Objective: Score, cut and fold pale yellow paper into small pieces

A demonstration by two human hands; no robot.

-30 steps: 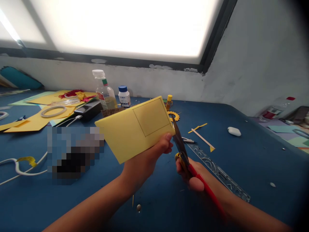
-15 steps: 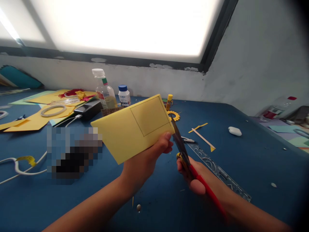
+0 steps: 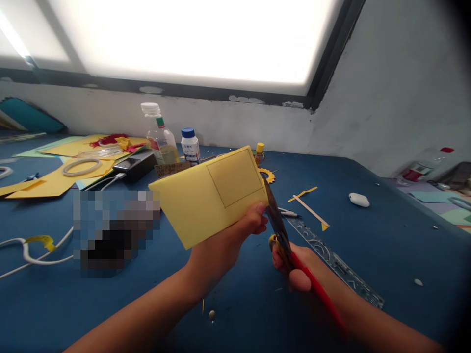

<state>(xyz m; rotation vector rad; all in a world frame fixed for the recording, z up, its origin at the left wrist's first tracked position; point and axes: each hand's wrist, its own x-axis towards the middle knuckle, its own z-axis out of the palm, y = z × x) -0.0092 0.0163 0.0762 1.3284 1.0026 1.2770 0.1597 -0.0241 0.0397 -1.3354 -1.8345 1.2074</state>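
We've got the left hand (image 3: pixel 221 250) pinching the yellow card (image 3: pixel 206 196) at its lower right edge, thumb on top near the corner, the grip closed firmly on it and holding it up in the air above the blue desk (image 3: pixel 368 235). The right hand (image 3: pixel 294 267) is wrapped shut around the red handles of the scissors (image 3: pixel 277 225), blades pointing up and away, touching or just beside the card's right edge, close to the left thumb. The blades look nearly closed, though we can't tell if they've bitten into the card yet.

There's a pencilled rectangle (image 3: pixel 233 176) drawn on the card's upper right part (that's presumably the cut line). So our read is that this is the very start of cutting: blades lined up at the edge, nothing separated yet. The next move probably calls for opening the blades, slipping the card between them and following that line straight, with the left thumb kept out of the way.

Further out on the desk: a clear stencil ruler (image 3: pixel 331 260) under the right wrist, a yellow gear-shaped cutout (image 3: pixel 268 175), a glue stick (image 3: pixel 259 152), a blue-capped white bottle (image 3: pixel 190 145), a clear plastic bottle (image 3: pixel 160 137), and a white eraser (image 3: pixel 359 199) off to the right.
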